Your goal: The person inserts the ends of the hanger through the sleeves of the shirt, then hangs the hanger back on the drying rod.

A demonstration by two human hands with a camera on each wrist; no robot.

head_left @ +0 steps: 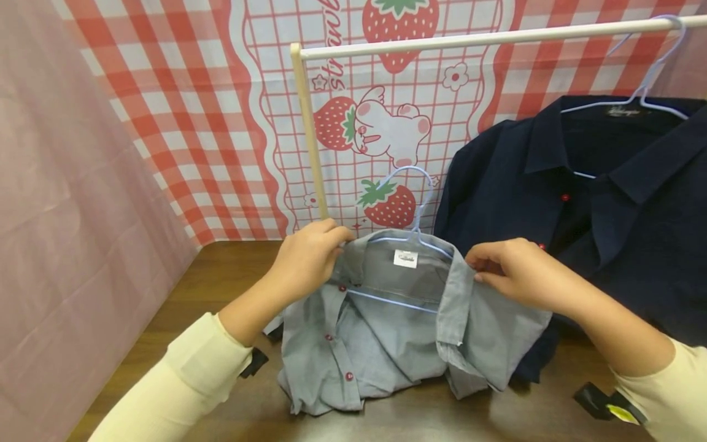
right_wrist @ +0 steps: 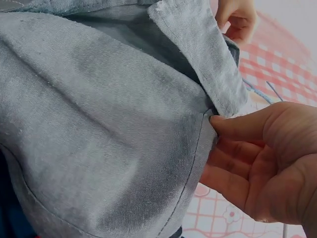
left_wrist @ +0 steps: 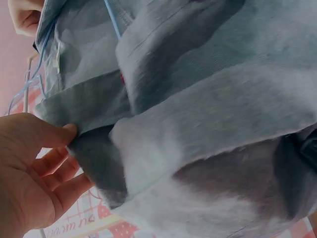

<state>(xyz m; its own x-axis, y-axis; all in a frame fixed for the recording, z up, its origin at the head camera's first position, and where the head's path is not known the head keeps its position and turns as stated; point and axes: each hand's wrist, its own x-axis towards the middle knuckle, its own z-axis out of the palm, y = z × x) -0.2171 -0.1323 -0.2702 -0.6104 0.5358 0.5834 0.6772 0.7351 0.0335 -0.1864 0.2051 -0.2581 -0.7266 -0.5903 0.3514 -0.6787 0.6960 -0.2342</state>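
A grey shirt (head_left: 386, 350) with red buttons and a white neck label hangs over a light blue hanger (head_left: 417, 212), whose hook stands up behind the collar. My left hand (head_left: 310, 255) pinches the shirt by the collar and shoulder on the left; in the left wrist view the thumb of that hand (left_wrist: 37, 173) presses on the cloth, fingers behind it. On the other side my right hand (head_left: 521, 270) pinches the shoulder just outside the collar. The right wrist view shows this hand (right_wrist: 267, 158) with thumb and fingers on the shoulder seam.
A clothes rail (head_left: 469, 42) with a wooden post (head_left: 309, 135) stands behind. From it hangs a dark navy shirt (head_left: 497, 178) on another light blue hanger (head_left: 643, 92), at the right. Below is a brown wooden table (head_left: 182, 288). A pink curtain (head_left: 83, 184) borders the left.
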